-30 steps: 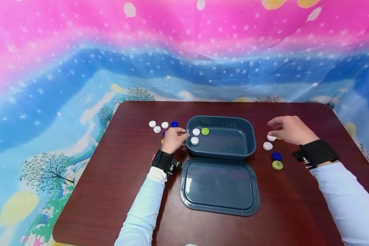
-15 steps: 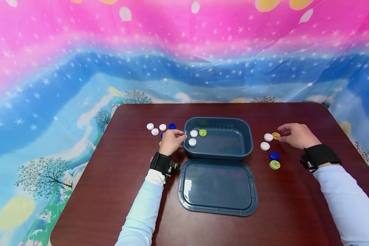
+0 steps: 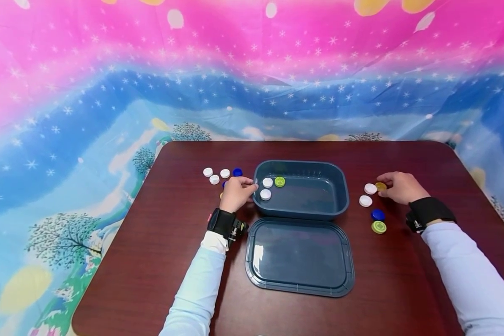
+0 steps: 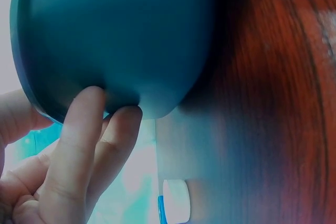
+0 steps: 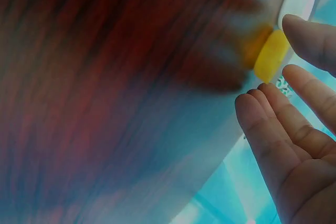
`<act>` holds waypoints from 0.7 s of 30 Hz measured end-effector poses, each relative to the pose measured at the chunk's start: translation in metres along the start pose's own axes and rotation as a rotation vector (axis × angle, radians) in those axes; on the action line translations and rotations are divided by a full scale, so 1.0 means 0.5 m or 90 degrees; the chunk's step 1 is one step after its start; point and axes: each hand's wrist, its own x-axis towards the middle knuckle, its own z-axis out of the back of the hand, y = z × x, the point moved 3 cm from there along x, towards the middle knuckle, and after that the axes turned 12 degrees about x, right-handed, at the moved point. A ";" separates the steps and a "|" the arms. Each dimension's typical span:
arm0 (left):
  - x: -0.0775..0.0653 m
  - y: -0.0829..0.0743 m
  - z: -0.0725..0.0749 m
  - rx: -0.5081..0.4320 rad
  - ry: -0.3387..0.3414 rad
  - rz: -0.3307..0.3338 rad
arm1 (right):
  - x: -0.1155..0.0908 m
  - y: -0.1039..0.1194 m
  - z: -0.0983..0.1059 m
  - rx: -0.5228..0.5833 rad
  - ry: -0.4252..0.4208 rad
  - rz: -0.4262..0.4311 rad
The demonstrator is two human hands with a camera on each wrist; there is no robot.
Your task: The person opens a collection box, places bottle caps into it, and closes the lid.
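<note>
My left hand (image 3: 237, 194) holds the left rim of a dark grey-blue plastic box (image 3: 342, 186), thumb at the rim and fingertips against the outer wall (image 4: 121, 35). Inside the box, at its left end, lie two white bottle caps (image 3: 267, 182) and a lime green cap (image 3: 279, 182). On the right side of the table my right hand (image 3: 403, 187) reaches down at a yellow bottle cap (image 3: 381, 186). In the right wrist view, its thumb and fingers are spread beside the yellow cap (image 5: 272, 56). A white cap (image 3: 370, 189) sits right next to the yellow one.
The box's lid (image 3: 300, 256) lies flat in front of it. Nearer on the right are a white cap (image 3: 365, 201), a blue cap (image 3: 378, 214) and a green cap (image 3: 379, 227). Several white and blue caps (image 3: 214, 179) lie beyond my left hand, partly hidden by it.
My right hand first drew back right from over the white and yellow caps, then came down and left to the yellow cap. The left hand stays on the box rim.
</note>
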 end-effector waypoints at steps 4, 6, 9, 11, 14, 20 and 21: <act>0.000 0.002 -0.002 -0.002 0.005 0.001 | 0.006 -0.003 -0.005 -0.014 0.000 -0.004; 0.001 0.003 -0.002 0.000 0.006 0.000 | 0.009 -0.003 -0.006 -0.018 -0.001 -0.004; 0.001 0.004 -0.001 0.000 0.005 -0.001 | 0.011 -0.002 -0.007 -0.020 -0.004 -0.003; 0.001 0.004 0.000 -0.003 0.006 -0.002 | 0.013 -0.001 -0.008 -0.021 -0.004 -0.004; 0.001 0.004 0.001 -0.010 0.008 -0.004 | 0.013 0.001 -0.009 -0.020 -0.005 -0.010; 0.002 0.003 0.003 -0.006 0.008 0.000 | 0.012 0.000 -0.008 -0.022 -0.008 -0.014; 0.002 0.003 0.003 -0.004 0.008 0.000 | 0.012 0.000 -0.007 -0.022 -0.008 -0.015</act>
